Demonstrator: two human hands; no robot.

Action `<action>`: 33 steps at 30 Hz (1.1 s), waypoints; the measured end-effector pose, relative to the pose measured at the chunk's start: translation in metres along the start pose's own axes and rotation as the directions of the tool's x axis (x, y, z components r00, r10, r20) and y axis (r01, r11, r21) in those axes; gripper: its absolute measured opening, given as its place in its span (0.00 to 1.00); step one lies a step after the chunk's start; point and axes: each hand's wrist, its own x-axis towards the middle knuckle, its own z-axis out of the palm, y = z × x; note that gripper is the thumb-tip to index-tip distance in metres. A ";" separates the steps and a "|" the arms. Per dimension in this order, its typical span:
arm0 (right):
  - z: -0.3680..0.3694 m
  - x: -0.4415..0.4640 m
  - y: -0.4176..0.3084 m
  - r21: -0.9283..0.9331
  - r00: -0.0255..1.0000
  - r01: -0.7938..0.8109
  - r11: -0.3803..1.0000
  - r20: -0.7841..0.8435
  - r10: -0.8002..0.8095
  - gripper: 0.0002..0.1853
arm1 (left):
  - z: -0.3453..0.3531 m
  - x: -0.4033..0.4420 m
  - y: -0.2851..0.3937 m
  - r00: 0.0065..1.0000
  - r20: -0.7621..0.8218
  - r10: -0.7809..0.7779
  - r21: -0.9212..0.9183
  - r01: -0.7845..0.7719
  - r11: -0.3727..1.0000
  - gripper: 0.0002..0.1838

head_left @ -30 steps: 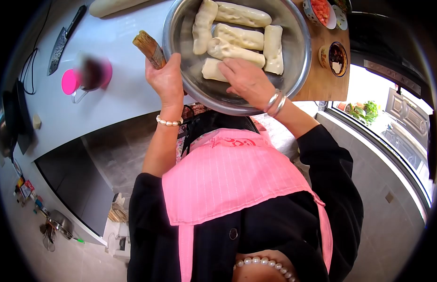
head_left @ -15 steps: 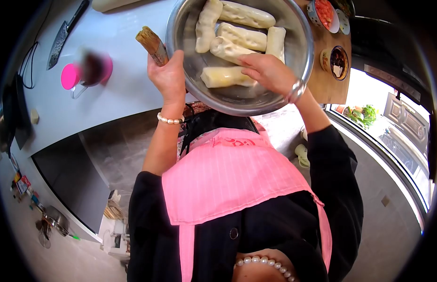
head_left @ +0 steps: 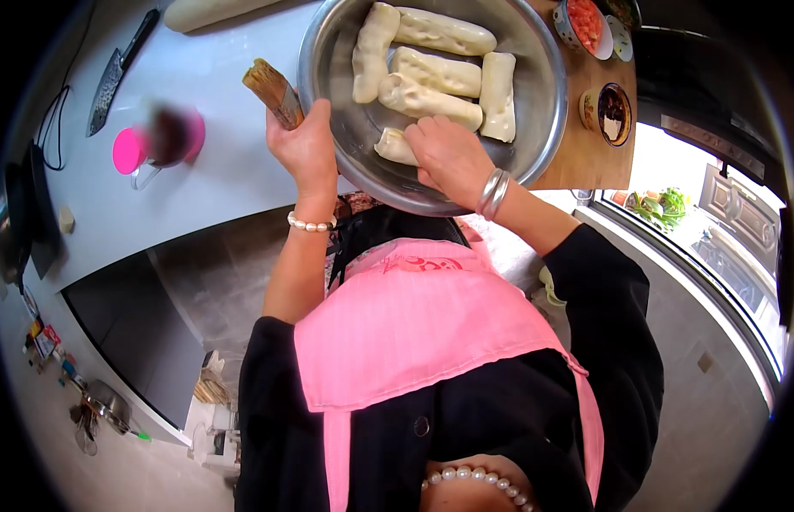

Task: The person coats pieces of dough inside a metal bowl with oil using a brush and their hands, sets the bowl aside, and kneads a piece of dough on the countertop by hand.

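My left hand (head_left: 305,149) is closed around a pastry brush (head_left: 274,90), bristles pointing up and to the left, right beside the rim of a large metal bowl (head_left: 546,162). Whether its fingers also grip the rim is hidden. Inside the bowl lie several oiled dough rolls, among them one along the top (head_left: 446,32) and one upright at the right (head_left: 498,98). My right hand (head_left: 451,162) reaches into the bowl with curled fingers over the nearest dough roll (head_left: 395,147). Only that roll's left end shows; the hand covers the rest.
On the white counter (head_left: 226,77) are a knife (head_left: 115,81), a pink-lidded cup (head_left: 129,151) and a long dough piece (head_left: 213,10). A wooden board (head_left: 570,166) at the right carries a bowl of red chopped food (head_left: 585,26) and a cup of dark sauce (head_left: 613,115).
My right hand has moved left and slightly down, its fingers now curled over the nearest dough roll. The right-hand roll shows whole now. My left hand still holds the brush.
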 end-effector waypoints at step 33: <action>-0.080 -0.073 0.106 0.251 0.542 -0.770 0.587 -0.227 0.809 0.23 | -0.024 0.003 -0.003 0.986 0.023 -0.168 -0.224 0.169 0.960 0.24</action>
